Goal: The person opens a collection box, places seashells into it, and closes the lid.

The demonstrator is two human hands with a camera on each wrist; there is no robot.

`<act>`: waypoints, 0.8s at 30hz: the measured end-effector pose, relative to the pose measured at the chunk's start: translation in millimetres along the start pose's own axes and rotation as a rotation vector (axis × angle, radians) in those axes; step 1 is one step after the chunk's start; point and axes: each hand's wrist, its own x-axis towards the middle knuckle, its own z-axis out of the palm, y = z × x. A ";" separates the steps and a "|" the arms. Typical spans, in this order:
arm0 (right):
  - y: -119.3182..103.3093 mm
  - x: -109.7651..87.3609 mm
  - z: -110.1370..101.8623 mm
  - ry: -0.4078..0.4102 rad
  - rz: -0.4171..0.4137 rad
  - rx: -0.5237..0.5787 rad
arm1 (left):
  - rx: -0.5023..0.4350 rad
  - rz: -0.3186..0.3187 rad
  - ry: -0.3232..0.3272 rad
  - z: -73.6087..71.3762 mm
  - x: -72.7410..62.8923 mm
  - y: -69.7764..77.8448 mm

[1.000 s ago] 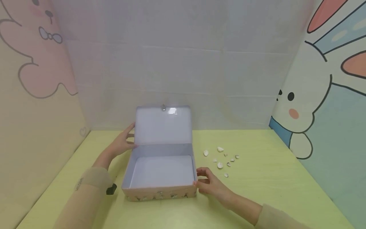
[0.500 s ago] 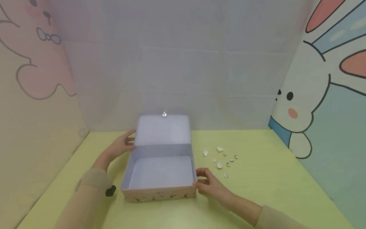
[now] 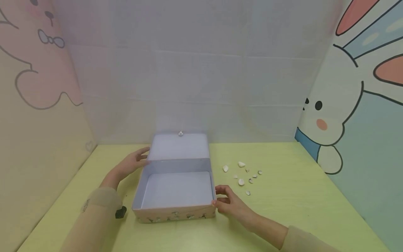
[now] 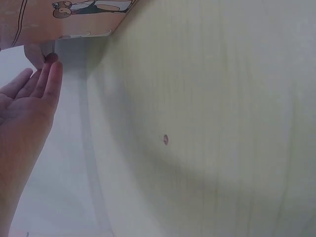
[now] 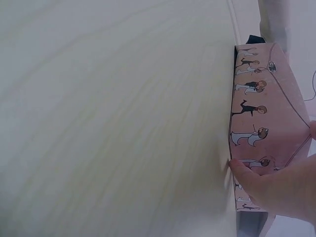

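Observation:
A pink tin box (image 3: 174, 214) with printed cartoon figures stands with its lid (image 3: 179, 146) tipped back; its pale interior holds nothing. My left hand (image 3: 128, 165) is at the box's left rear, fingers fairly straight and touching the lid's side and hinge area. In the left wrist view that hand (image 4: 34, 98) reaches under the overhanging printed lid (image 4: 89, 17). My right hand (image 3: 233, 206) holds the front right corner. The right wrist view shows its thumb (image 5: 249, 180) pressed on the printed front of the box (image 5: 254, 98).
Several small white seashells (image 3: 241, 182) lie scattered on the yellow-green table (image 3: 299, 203) right of the box. A white back wall (image 3: 201, 70) rises behind the table. Side panels with a cartoon bear (image 3: 47, 70) and rabbit (image 3: 340, 105) flank it.
The lid has tilted farther back and down toward the rear, and my left hand's fingers have lowered with it. My right hand stays at the front right corner.

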 end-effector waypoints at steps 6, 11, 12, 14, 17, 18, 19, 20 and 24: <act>-0.3 -0.4 1.0 0.003 0.007 -0.004 | 0.013 -0.021 0.016 2.9 -2.7 -3.2; -0.1 0.0 0.6 0.000 0.008 -0.012 | 0.017 -0.012 0.049 6.0 -4.0 -5.4; -0.1 0.3 0.2 -0.001 0.008 -0.019 | 0.021 -0.011 0.055 6.7 -4.6 -5.7; 0.0 0.8 -1.3 -0.009 0.009 -0.040 | 0.017 -0.013 0.073 8.5 -5.6 -6.0; -1.0 0.8 -4.9 -0.022 0.001 -0.079 | 0.011 -0.017 0.097 12.0 -6.9 -6.4; -1.6 0.6 -6.6 -0.025 -0.003 -0.097 | 0.009 -0.018 0.105 13.4 -7.1 -6.4; -2.6 0.3 -8.5 -0.028 -0.010 -0.115 | 0.006 -0.021 0.117 14.5 -7.6 -6.3; -3.8 0.0 -10.6 -0.031 -0.017 -0.130 | 0.009 -0.023 0.126 15.4 -8.0 -6.1; -9.3 -1.8 -21.3 -0.040 -0.059 -0.231 | 0.027 -0.025 0.165 17.7 -9.2 -3.8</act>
